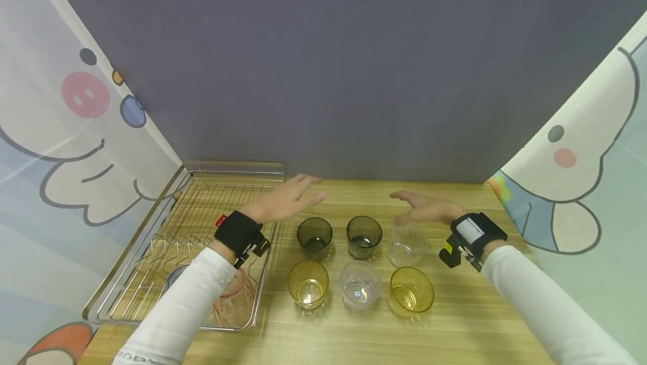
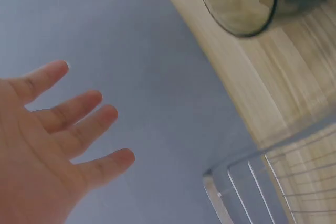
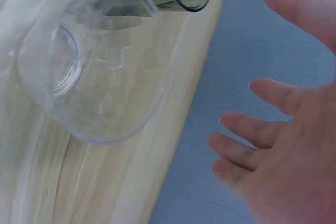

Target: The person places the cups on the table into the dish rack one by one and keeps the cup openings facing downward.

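Note:
Two rows of glasses stand upright on the wooden table. The back row has a left dark grey glass (image 1: 314, 240), a second dark grey glass (image 1: 364, 238) and a clear glass (image 1: 407, 246). In front are a yellow glass (image 1: 308, 285), a clear glass with faceted sides (image 1: 360, 287) and another yellow glass (image 1: 411, 292). My left hand (image 1: 284, 199) hovers between the wire rack and the left grey glass, fingers spread, holding nothing. Above the back clear glass (image 3: 105, 66) my right hand (image 1: 423, 209) is held with fingers apart, touching nothing.
At the left lies a metal wire dish rack (image 1: 258, 297) with a red tag (image 1: 221, 220). In it sit a pink-tinted glass (image 1: 235, 300) and a blue-rimmed one (image 1: 176, 275), partly behind my left sleeve. A grey wall panel (image 1: 323, 73) rises behind the table.

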`<state>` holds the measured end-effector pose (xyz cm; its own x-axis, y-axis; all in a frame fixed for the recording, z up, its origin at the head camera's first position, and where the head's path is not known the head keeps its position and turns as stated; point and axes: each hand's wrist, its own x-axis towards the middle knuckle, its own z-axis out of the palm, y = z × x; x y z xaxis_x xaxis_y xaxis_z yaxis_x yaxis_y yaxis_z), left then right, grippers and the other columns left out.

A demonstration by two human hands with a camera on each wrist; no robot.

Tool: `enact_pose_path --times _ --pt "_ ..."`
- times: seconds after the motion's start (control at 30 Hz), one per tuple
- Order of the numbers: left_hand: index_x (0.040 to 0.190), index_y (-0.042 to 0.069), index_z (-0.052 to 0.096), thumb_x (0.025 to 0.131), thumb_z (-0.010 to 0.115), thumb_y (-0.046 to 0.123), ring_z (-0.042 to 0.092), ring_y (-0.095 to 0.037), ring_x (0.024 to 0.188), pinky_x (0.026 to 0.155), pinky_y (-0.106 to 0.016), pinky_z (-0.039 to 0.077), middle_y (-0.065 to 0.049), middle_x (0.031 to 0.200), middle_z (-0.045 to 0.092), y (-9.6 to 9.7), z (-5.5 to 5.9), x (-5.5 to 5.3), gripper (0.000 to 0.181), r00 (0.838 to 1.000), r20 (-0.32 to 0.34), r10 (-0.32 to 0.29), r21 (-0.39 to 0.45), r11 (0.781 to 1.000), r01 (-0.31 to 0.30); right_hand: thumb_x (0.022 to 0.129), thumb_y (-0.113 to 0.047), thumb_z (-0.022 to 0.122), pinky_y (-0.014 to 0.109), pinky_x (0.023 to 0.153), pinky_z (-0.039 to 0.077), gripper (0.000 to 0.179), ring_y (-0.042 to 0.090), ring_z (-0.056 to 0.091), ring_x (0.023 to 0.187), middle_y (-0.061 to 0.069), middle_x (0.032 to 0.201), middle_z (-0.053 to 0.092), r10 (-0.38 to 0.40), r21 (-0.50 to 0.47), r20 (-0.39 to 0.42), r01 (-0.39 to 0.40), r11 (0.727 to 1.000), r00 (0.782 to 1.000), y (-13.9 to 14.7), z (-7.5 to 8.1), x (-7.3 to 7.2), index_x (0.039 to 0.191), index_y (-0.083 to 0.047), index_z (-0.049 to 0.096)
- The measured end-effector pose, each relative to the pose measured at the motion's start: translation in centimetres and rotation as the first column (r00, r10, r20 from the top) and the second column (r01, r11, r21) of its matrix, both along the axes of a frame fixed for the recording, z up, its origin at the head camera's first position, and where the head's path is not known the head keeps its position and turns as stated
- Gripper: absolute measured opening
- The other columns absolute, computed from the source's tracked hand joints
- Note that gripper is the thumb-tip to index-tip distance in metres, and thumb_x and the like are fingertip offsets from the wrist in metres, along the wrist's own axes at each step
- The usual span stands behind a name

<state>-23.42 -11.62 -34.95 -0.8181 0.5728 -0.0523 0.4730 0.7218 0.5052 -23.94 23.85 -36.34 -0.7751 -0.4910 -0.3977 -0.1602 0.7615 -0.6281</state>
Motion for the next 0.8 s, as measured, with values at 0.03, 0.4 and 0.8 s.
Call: enact_pose_path --times 0.03,0.4,0.8 --pt "0.154 0.013 0.032 0.101 0.033 0.061 0.036 -0.034 0.145 0.116 -0.057 0.033 -0.015 0.159 0.032 0.3 -0.1 0.2 0.072 1.0 -0.006 -0.015 -0.011 1.0 0.015 0.089 -0.042 0.069 0.071 0.114 0.018 0.092 0.054 0.015 0.146 0.033 0.16 0.015 0.008 0.01 0.004 -0.008 1.0 1.0 0.0 -0.1 0.1 0.156 -0.003 0.02" --pt "0.154 0.018 0.033 0.1 0.035 0.063 0.03 -0.031 0.149 0.121 -0.062 0.014 -0.012 0.159 0.032 2.7 -1.3 2.3 0.07 0.991 -0.031 -0.13 -0.138 0.983 0.125 0.09 -0.043 0.065 0.073 0.111 0.022 0.091 0.059 0.017 0.143 0.04 0.155 0.015 0.054 0.205 0.0 -0.052 0.977 0.999 -0.1 -2.1 1.2 0.155 0.002 0.019" --pt "0.153 0.017 0.034 0.102 0.033 0.06 0.032 -0.03 0.148 0.123 -0.058 0.016 -0.011 0.158 0.035 2.5 -2.2 2.4 0.067 0.994 0.014 -0.109 -0.093 0.99 0.109 0.096 -0.043 0.058 0.07 0.112 0.026 0.081 0.056 0.025 0.142 0.037 0.154 0.024 0.025 0.2 0.056 -0.036 0.979 0.998 -0.2 -3.9 2.0 0.151 0.006 0.026"
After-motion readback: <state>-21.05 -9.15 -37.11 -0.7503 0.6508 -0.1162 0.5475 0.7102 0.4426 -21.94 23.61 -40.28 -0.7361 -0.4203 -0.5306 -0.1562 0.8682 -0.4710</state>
